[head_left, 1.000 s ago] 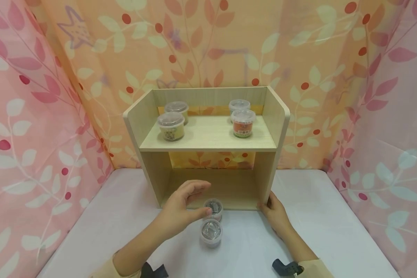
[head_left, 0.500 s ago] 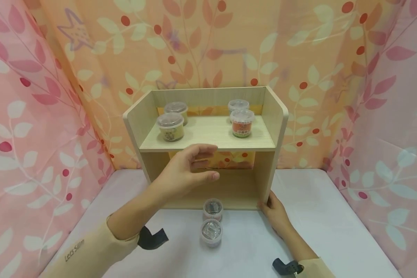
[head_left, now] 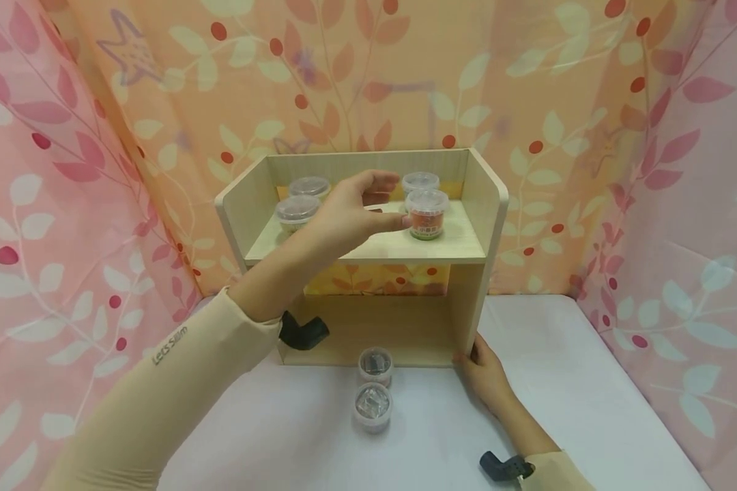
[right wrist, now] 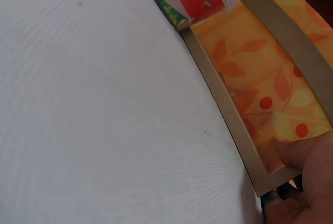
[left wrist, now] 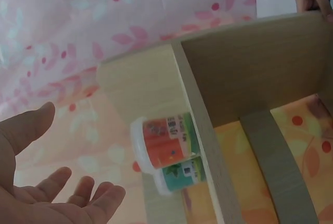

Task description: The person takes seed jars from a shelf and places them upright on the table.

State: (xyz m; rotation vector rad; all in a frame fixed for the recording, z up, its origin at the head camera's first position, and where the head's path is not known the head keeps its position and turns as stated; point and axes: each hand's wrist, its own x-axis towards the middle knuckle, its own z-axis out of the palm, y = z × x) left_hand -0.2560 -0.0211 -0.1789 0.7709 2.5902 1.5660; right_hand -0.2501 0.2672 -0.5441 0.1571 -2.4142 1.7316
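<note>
A small wooden shelf unit (head_left: 349,260) stands on the white table. On its upper board, a red-labelled tub (head_left: 427,221) with a clear lid sits at the right, in front of a green-labelled tub (left wrist: 179,176). My left hand (head_left: 359,208) is in front of the upper shelf, thumb and fingers spread, holding nothing. In the left wrist view a gap separates it from the red-labelled tub. My right hand (head_left: 484,368) grips the lower front corner of the right side panel (head_left: 469,307), thumb on the inner face. Its other fingers are partly hidden behind the panel.
Two lidded tubs, a nearer one (head_left: 372,407) and a farther one (head_left: 376,366), stand on the table before the unit. Two yellowish tubs, the front one (head_left: 295,213) partly behind my left hand, sit at the upper left. Patterned curtains (head_left: 669,170) surround the table.
My left hand has risen from beside the two table tubs to the upper shelf, moving toward the red-labelled tub. The right hand has kept its place at the panel.
</note>
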